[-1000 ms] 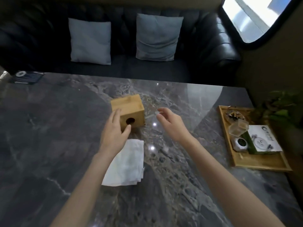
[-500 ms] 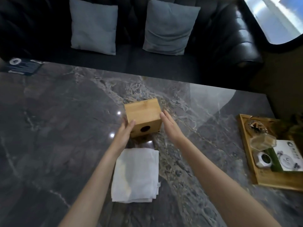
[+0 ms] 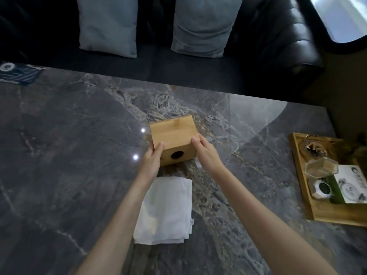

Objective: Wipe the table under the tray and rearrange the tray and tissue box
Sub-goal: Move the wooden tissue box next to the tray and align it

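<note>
A small wooden tissue box point(image 3: 172, 133) with a round dark hole in its near face sits in the middle of the dark marble table point(image 3: 59, 155). My left hand point(image 3: 152, 159) grips its left side and my right hand point(image 3: 206, 154) grips its right side, thumbs on top. A folded white cloth point(image 3: 168, 211) lies on the table just in front of the box, between my forearms. The wooden tray point(image 3: 303, 175) rests at the table's right edge, holding a glass jar, a small white dish and a printed card.
A black leather sofa point(image 3: 278, 46) with two grey cushions point(image 3: 108, 24) runs along the table's far side. A dark printed card point(image 3: 18, 73) lies at the far left corner. A plant stands beyond the tray on the right.
My right hand closed in from the right and both hands now clasp the box. The view has shifted so the box sits further right and closer.
</note>
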A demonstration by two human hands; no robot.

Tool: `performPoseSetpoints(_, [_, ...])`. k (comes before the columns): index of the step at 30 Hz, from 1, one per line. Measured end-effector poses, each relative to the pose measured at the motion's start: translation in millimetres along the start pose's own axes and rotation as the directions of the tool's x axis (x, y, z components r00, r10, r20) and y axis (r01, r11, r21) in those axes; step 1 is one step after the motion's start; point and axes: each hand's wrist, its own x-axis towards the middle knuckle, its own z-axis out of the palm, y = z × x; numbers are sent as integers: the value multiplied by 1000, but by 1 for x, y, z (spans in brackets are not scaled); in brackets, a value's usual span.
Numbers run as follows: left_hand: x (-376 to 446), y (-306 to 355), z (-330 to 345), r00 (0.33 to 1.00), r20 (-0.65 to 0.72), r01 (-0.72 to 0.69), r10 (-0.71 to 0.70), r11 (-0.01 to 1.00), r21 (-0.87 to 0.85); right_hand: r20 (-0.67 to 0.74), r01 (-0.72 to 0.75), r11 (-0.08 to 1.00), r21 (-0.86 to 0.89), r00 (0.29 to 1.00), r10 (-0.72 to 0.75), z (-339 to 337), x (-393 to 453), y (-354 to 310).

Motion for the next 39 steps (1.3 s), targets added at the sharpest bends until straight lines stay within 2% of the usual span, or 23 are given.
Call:
performPoseSetpoints(9, [-29,9,22,998,61,-16,12,998,64,-103,125,991,-53,986,-130,-40,-40,-9])
performPoseSetpoints(18, [-105,25,85,972,138,-214,191,960,180,-224,181,982,45,960,-167,-110,-114,20])
performPoseSetpoints(23, [-146,19,133,953,196,-272,233,940,204,-315,169,979,110,941,-127,-156,-154,44])
performPoseSetpoints(30, [-189,3,214,930,298,-285,215,934,216,-454,87,981,174,891,1,-226,-201,88])
performPoseSetpoints(39, [-239,-25,306,885,425,-313,189,918,242,-542,56,953,297,832,120,-298,-260,158])
